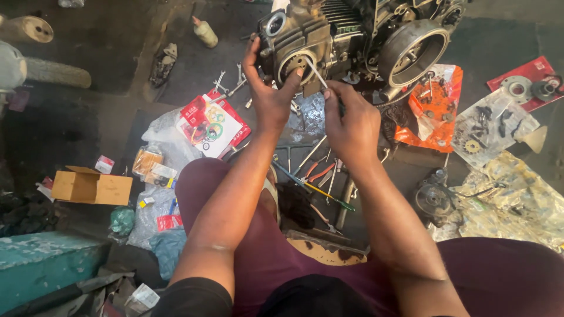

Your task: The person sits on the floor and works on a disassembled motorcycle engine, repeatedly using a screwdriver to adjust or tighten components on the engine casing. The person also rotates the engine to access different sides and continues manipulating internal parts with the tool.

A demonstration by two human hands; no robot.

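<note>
Floor: dark, oily ground (117,53) strewn with parts, wrappers and tools, seen from above the person's knees.
Engine: a grimy motorcycle engine block (352,35) stands at the top centre, its big round side opening to the right and a smaller round port (298,61) facing the person.
Left hand: the left hand (269,97) is spread against the engine's left face, fingers wrapped over the casing edge, the thumb tip pressed at the rim of the small round port. It grips the casing and holds nothing loose.
Right hand: the right hand (351,126) sits just below and right of that port, fingers clenched around a thin tool.
Thin tool: a slim pale rod (316,73) rises from the right fist up and leftward; its tip lies at the port, just beside the left thumb.
Cardboard box: a small open brown box (91,186) lies well to the left.
Orange bag: a crumpled orange plastic bag (432,108) of small parts lies right of the hands, under the engine.
Red packet: a red and white pack of gaskets and rings (211,123) lies left of the left wrist.
Hand tools: screwdrivers and pliers (314,176) lie between the forearms.
</note>
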